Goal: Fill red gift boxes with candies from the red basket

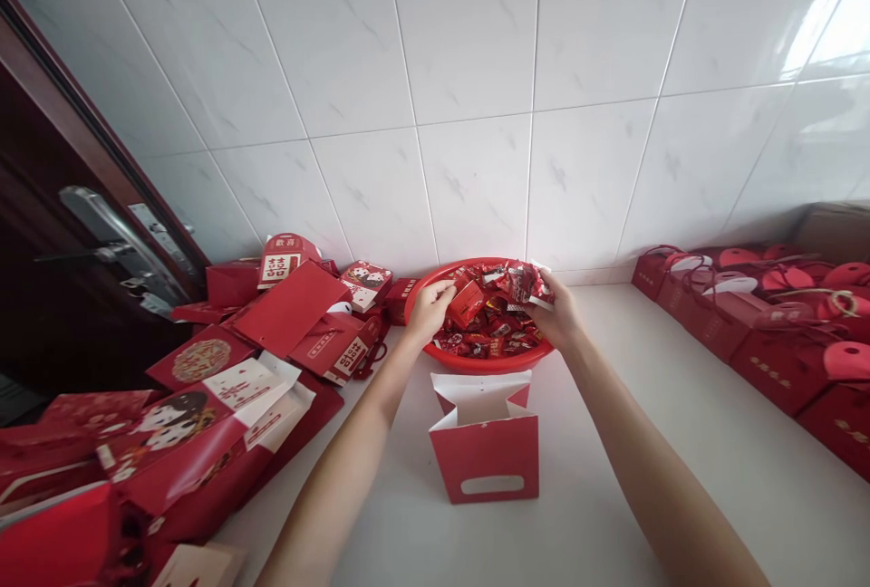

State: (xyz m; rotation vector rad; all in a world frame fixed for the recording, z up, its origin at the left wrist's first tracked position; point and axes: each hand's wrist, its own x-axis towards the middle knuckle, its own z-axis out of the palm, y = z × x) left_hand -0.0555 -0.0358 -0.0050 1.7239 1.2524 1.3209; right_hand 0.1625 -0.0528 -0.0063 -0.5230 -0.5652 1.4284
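**Full grip on both sides of the basin [488,364]!**

And here we are, right up against the wall [468,170], where the red basin sits on the white surface [591,451], heaped with small wrapped sweets [499,326]. In from one side comes the left hand [430,310] — thumb and fingers pinched together on a red packet [467,303], held over the sweets. Across from it, the right hand [555,308] has its grip clamped on a bunch [522,283] of red-and-white wrappers at the far rim; how many pieces are in there, I cannot tell.

Just on the near side of the basin, upright between the two forearms, stands the box [484,465]: red outside, white inside, top gaping, a pale slot [493,485] low on its front.

Out on the left it's a crowd — a jumbled pile [289,308] of red boxes and bags, some printed with cartoon figures, near a dark door [33,297] with a metal handle [101,220]. Over on the right, well apart from the basin, red bags [768,374] line up in close rows, a brown carton [837,232] behind them.
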